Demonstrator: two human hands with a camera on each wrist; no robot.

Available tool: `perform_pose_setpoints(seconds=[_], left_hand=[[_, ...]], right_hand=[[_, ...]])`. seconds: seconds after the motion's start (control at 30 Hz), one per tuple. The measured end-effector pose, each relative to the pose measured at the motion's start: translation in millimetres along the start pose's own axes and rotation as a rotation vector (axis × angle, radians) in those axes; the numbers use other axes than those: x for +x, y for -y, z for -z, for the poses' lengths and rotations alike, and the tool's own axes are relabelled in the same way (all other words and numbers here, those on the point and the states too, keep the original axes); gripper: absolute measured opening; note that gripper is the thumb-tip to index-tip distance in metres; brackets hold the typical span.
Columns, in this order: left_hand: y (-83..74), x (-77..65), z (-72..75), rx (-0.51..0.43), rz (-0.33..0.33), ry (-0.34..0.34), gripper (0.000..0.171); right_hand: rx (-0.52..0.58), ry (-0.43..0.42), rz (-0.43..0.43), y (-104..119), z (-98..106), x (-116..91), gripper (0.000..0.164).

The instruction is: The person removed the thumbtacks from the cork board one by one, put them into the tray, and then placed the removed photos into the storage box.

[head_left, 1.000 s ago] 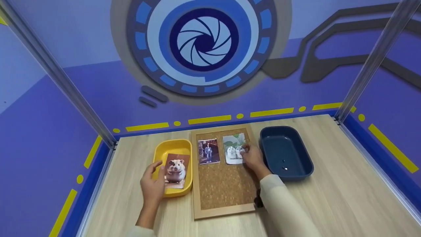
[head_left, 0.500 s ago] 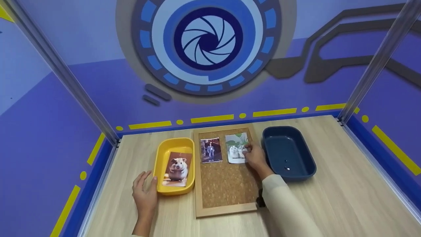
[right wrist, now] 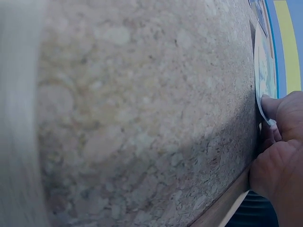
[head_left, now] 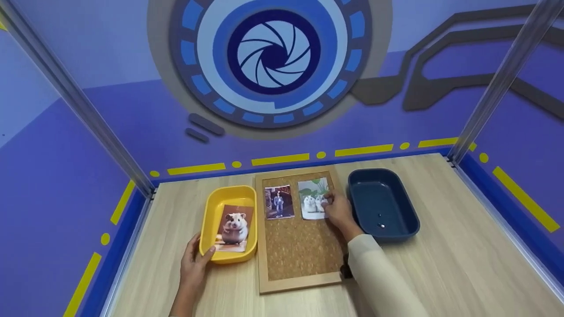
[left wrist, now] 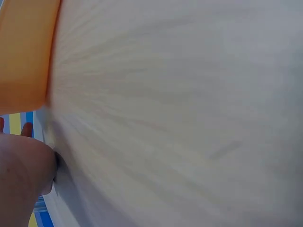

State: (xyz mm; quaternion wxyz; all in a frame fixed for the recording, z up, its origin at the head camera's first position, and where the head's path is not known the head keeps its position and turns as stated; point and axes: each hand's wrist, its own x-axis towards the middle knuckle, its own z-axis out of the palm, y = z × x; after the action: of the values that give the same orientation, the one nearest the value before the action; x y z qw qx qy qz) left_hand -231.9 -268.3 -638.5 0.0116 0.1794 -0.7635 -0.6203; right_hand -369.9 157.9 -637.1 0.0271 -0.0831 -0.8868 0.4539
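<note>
In the head view my left hand is at the near left corner of a yellow tray, its thumb over the rim and its fingers along the outer side. A photo of a brown-and-white hamster lies in that tray. My right hand pinches the right edge of a photo of white hamsters among green leaves, on the upper right of a cork board. The right wrist view shows that photo bent slightly off the cork at the pinched edge. Left of it, a photo of a standing person lies on the board.
A dark blue tray stands just right of the board, with small shiny bits on its floor. All stand on a pale wooden table. Behind rises a blue and purple printed wall with metal corner posts.
My left hand has drawn back from over the yellow tray to its left side, then closed on its near left corner. The right hand stays at the white hamster photo.
</note>
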Motion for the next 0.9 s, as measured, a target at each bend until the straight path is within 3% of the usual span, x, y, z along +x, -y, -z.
perform_pose_setpoints(seconds=[0.17, 0.37, 0.47, 0.7, 0.9], left_hand=[[4.5, -0.2, 2.1, 0.046, -0.028, 0.053, 0.085], [8.4, -1.7, 4.9, 0.177, -0.080, 0.090, 0.069], [8.8, -3.3, 5.0, 0.226, -0.075, 0.096, 0.067], [7.3, -4.8, 1.1, 0.280, -0.076, 0.085, 0.099], [6.4, -3.1, 0.4, 0.233, -0.058, 0.094, 0.108]], right_hand=[[0.001, 0.001, 0.005, -0.8, 0.4, -0.3, 0.024], [0.005, 0.008, 0.003, -1.1, -2.2, 0.0, 0.024], [0.000, -0.002, 0.021, -1.0, -4.1, -0.5, 0.023], [-0.004, -0.013, 0.033, -0.1, -4.9, -0.1, 0.024], [-0.001, 0.007, -0.004, 1.0, -3.0, 0.5, 0.025]])
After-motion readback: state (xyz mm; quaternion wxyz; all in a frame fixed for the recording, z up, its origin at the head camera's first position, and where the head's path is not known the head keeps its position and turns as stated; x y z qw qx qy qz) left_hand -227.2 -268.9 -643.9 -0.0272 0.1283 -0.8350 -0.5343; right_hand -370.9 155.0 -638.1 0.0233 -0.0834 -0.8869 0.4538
